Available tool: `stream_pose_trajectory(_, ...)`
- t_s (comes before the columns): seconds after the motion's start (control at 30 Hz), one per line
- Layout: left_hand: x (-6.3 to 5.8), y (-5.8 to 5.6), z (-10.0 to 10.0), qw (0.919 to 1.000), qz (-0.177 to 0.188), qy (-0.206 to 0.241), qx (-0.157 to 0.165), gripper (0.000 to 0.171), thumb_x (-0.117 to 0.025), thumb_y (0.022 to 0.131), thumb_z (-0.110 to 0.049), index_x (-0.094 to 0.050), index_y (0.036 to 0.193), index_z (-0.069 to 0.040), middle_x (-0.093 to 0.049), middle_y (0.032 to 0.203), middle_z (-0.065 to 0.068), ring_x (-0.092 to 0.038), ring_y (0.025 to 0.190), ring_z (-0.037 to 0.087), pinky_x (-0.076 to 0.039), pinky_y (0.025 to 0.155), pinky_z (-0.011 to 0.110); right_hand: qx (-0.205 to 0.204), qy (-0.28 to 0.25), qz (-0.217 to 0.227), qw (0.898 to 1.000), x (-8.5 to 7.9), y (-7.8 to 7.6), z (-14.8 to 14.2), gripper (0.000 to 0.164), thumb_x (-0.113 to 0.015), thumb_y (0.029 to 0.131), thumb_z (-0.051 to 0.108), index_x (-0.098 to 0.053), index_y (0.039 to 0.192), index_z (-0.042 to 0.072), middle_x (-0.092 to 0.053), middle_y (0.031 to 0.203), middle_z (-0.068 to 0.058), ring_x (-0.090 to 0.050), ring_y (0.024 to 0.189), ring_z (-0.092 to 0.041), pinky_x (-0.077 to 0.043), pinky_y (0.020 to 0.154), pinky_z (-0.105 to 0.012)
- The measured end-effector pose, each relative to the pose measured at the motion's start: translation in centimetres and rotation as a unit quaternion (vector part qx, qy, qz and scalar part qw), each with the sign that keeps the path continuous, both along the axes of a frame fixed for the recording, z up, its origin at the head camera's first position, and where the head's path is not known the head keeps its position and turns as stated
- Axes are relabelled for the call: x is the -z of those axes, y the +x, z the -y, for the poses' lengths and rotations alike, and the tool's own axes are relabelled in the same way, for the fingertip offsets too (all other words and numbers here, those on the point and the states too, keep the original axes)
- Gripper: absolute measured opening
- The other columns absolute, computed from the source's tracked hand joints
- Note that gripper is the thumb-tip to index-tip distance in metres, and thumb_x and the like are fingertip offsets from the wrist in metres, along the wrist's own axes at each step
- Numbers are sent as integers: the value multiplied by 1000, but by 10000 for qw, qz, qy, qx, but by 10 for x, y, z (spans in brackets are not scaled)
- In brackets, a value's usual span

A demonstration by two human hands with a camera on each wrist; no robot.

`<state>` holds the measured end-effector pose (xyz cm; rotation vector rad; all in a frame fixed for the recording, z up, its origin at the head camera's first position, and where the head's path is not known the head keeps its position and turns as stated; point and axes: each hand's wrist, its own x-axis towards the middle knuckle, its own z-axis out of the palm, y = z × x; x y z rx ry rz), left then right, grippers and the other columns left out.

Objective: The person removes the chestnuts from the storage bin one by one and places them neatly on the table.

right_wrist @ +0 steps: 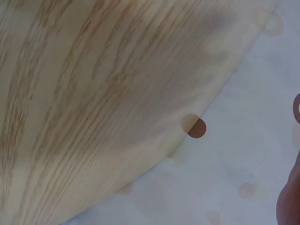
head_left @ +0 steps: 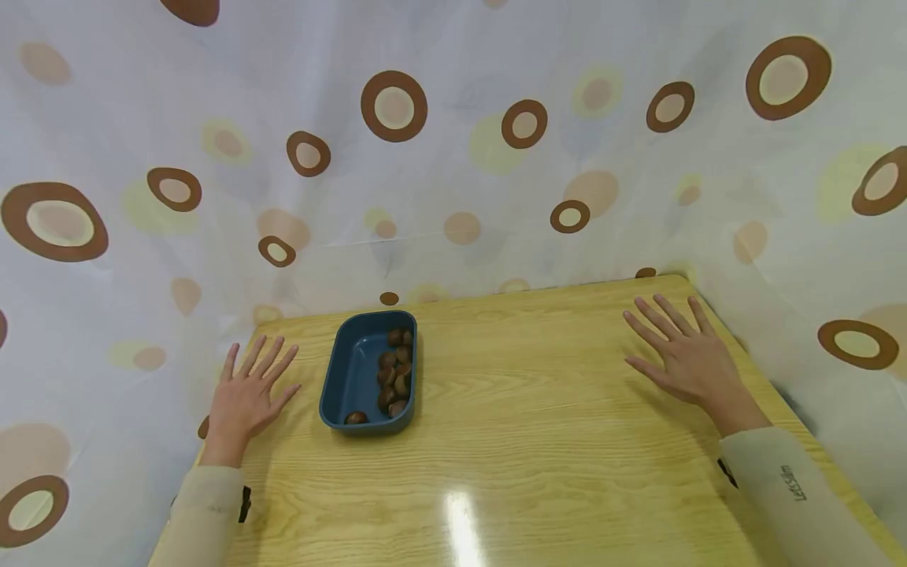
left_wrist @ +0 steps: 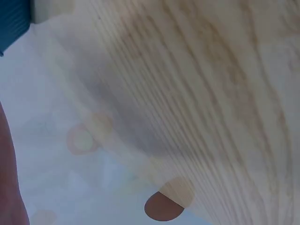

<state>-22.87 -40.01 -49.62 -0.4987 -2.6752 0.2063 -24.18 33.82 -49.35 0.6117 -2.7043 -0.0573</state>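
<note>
A blue rectangular tray (head_left: 347, 370) stands on the wooden table, left of the middle. Several brown chestnuts (head_left: 386, 376) lie along its right side, and a single one rests in its near left corner. My left hand (head_left: 244, 398) hovers with spread fingers over the table's left edge, apart from the tray and holding nothing. Over the right side of the table, my right hand (head_left: 683, 358) has its fingers spread too and touches nothing. Only a sliver of each hand shows in the wrist views; a corner of the tray (left_wrist: 13, 23) appears in the left one.
The light wood table (head_left: 524, 409) has a bright reflection near its front. A white curtain (head_left: 453, 181) with brown and yellow circles hangs behind the table and along both sides.
</note>
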Motion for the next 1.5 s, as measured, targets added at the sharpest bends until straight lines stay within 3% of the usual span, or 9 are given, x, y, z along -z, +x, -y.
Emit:
stream_pose_trajectory(0.2, 1, -1, -16, 9948, 390, 849, -397, 73, -53, 105, -50, -20, 167, -31, -23, 172, 7, -29, 154, 37, -19, 123, 64, 25, -334, 80, 9994, -6, -2, 11, 78, -51, 102, 61, -23, 167, 28, -22, 173, -3, -8, 162, -25, 5, 129, -55)
stream_pose_trajectory(0.33, 7, 1, -30, 9682, 1020, 2226, -518, 70, -44, 110, -46, -9, 168, -29, -24, 170, 17, -37, 144, 52, -35, 107, 72, -74, -878, 195, 9959, -12, -5, 31, 76, -51, 104, 57, -23, 167, 25, -27, 171, -8, -15, 160, -31, 4, 129, -56)
stream_pose_trajectory(0.43, 9, 0, -40, 9276, 1655, 3306, -529, 66, -34, 113, -45, -3, 168, -27, -33, 163, 25, -47, 133, 54, -42, 97, 72, -165, -1390, 321, 9896, -17, -8, 51, 74, -53, 104, 53, -27, 166, 23, -31, 168, -12, -20, 158, -36, -4, 129, -59)
stream_pose_trajectory(0.57, -2, 2, -57, 8518, 2502, 4570, -548, 64, -28, 114, -44, 1, 168, -26, -49, 141, 27, -59, 106, 44, -53, 83, 50, -303, -2144, 587, 9745, -23, -14, 77, 72, -55, 105, 48, -28, 165, 20, -31, 167, -15, -24, 155, -41, -16, 123, -66)
stream_pose_trajectory(0.73, -3, -2, -71, 7741, 2971, 5556, -624, 64, -29, 114, -43, -6, 168, -18, -52, 107, 14, -54, 80, 24, -51, 68, 31, -510, -3474, 1497, 9243, -34, -23, 112, 67, -51, 109, 42, -23, 167, 24, -28, 169, -14, -24, 153, -45, -21, 117, -73)
stream_pose_trajectory(0.83, 6, -6, -76, 7596, 3017, 5724, -657, 63, -32, 114, -43, -16, 167, -15, -49, 101, 8, -49, 77, 16, -48, 67, 29, -753, -4335, 2114, 8728, -39, -29, 134, 64, -45, 112, 39, -18, 167, 26, -25, 169, -14, -26, 153, -44, -23, 119, -70)
stream_pose_trajectory(1.0, 10, -6, -88, 7807, 2913, 5473, -781, 57, -39, 114, -35, -28, 163, -10, -49, 104, 10, -49, 88, 18, -45, 78, 29, -1097, -5182, 2665, 8053, -43, -37, 172, 59, -42, 113, 33, -20, 167, 23, -28, 167, -14, -36, 147, -41, -28, 120, -65)
stream_pose_trajectory(1.07, 13, -7, -89, 7859, 2886, 5409, -810, 54, -40, 114, -32, -30, 162, -10, -50, 107, 11, -50, 95, 21, -43, 86, 32, -1119, -5316, 2821, 7908, -44, -38, 189, 58, -43, 113, 34, -22, 166, 24, -30, 166, -14, -38, 145, -40, -31, 119, -64)
stream_pose_trajectory(1.5, 19, -13, -111, 7586, 2877, 5823, -510, 48, -45, 113, -20, -39, 158, -5, -53, 98, 9, -51, 109, 26, -39, 103, 39, -1393, -5666, 3570, 7295, -41, -40, 280, 56, -48, 111, 35, -32, 163, 21, -41, 155, -15, -47, 138, -37, -50, 108, -56)
